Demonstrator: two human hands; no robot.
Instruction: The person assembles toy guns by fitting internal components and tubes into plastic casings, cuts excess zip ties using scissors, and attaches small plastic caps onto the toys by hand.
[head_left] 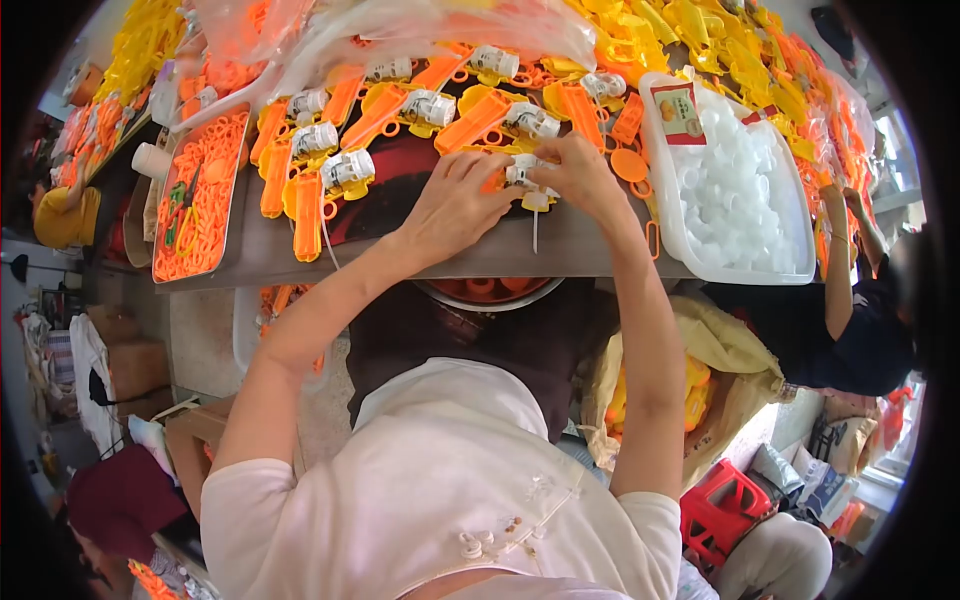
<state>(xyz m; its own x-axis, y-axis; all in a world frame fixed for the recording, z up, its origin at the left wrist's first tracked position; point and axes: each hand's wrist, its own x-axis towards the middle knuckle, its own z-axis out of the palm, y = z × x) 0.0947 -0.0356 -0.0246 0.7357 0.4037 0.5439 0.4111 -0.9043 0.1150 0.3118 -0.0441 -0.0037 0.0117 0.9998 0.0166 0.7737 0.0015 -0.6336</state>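
My left hand (455, 205) and my right hand (588, 178) meet at the table's near side, both closed on one toy gun (522, 172). It has a white printed barrel section, and a thin white string hangs below it. My fingers cover most of its orange part. Just beyond my hands lie several similar orange and yellow toy guns, among them one with a white printed cylinder (532, 120) and another by my left forearm (348, 170).
On the left stands a tray of small orange parts (212, 205) with scissors in it. A white tub (680, 240) of translucent caps (735, 190) is at the right. Yellow parts heap at the back. Below the table sits an open sack (735, 345). A co-worker's arm (840, 250) shows at far right.
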